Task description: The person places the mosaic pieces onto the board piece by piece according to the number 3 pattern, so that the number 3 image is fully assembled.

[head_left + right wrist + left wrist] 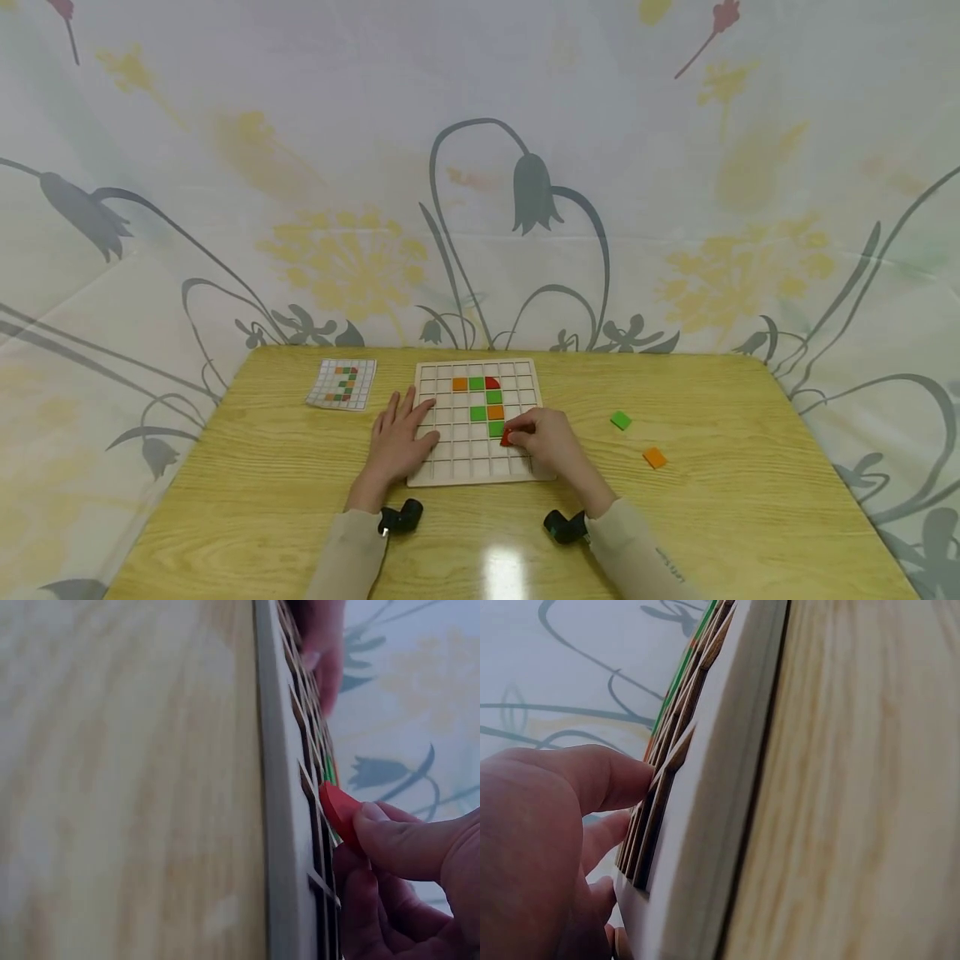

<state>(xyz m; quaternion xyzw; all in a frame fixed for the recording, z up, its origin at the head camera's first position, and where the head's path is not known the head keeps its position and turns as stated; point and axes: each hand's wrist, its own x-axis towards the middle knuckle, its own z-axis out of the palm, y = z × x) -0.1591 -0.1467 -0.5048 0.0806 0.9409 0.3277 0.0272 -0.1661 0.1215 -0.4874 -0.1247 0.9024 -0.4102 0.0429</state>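
A wooden grid board [459, 473] lies on the table with several green and orange square tiles and a red piece with one rounded corner [492, 383] in its cells. My right hand [551, 437] pinches another red piece with a curved edge [340, 810] between thumb and fingers. That piece is tilted close over the grid, just below the lowest green tile [497, 428]. With fingers spread, my left hand [397, 446] rests on the board's left edge, and its thumb touches the grid in the left wrist view.
A small card [318, 395] printed with a coloured grid pattern lies left of the board. On the right, a loose green tile [620, 420] and an orange tile [655, 457] lie on the wooden table [720, 517]. A patterned curtain [675, 183] hangs behind.
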